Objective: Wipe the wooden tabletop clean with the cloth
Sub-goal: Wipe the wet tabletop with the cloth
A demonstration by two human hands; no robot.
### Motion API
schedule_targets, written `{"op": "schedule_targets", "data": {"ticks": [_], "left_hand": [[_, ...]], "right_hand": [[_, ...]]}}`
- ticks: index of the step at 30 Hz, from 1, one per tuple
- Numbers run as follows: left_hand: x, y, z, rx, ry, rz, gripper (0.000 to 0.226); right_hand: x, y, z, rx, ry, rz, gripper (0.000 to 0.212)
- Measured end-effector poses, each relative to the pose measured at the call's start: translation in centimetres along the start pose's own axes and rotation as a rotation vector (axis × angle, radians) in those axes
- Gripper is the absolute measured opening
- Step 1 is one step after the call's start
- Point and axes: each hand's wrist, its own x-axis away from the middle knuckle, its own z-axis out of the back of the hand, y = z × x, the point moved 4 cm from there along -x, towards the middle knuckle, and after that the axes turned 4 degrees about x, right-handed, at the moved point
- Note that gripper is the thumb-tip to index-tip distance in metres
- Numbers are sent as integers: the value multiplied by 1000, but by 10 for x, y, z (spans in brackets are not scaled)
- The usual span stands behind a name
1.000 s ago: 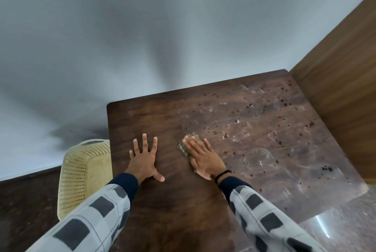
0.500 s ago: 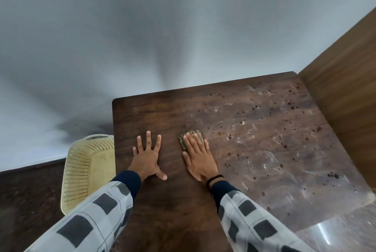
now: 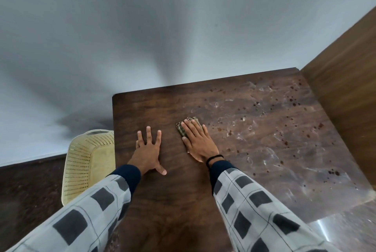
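The dark wooden tabletop [image 3: 264, 150] fills the lower right; its right half carries wet smears and dark spots, its left half looks dry and plain. My right hand [image 3: 198, 142] lies flat with straight fingers on a small folded checked cloth [image 3: 182, 129], pressing it to the wood near the table's middle. Only the cloth's far and left edges show past the fingers. My left hand [image 3: 148, 150] rests flat on the wood to the left, fingers spread, holding nothing.
A cream perforated plastic basket [image 3: 87, 166] stands on the dark floor against the table's left edge. A brown wooden panel [image 3: 345, 81] rises along the table's right side. A pale wall [image 3: 162, 28] backs the table.
My right hand has turned and slid the cloth a little left and forward across the wood. My left hand stays planted in the same spot.
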Motion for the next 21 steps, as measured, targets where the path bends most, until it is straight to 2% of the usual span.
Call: {"op": "schedule_targets", "data": {"ticks": [5,10,15,17,21], "left_hand": [[-15,7,42,21,139,-33,151],[-40,4,67,33,4,14,152],[-45,7,59,-26,11,44,155],[-47,6,60,-27,17,36,155],[-48,7,61,-36,-8,49,156]], "right_hand": [[-2,2,-3,20,18,13,57],[-5,6,-6,30,31,-17,57],[-4,-1,-17,-29,58,-80,58],[0,-2,-22,30,68,19,57],[-9,22,-8,225,-27,351,56]]}}
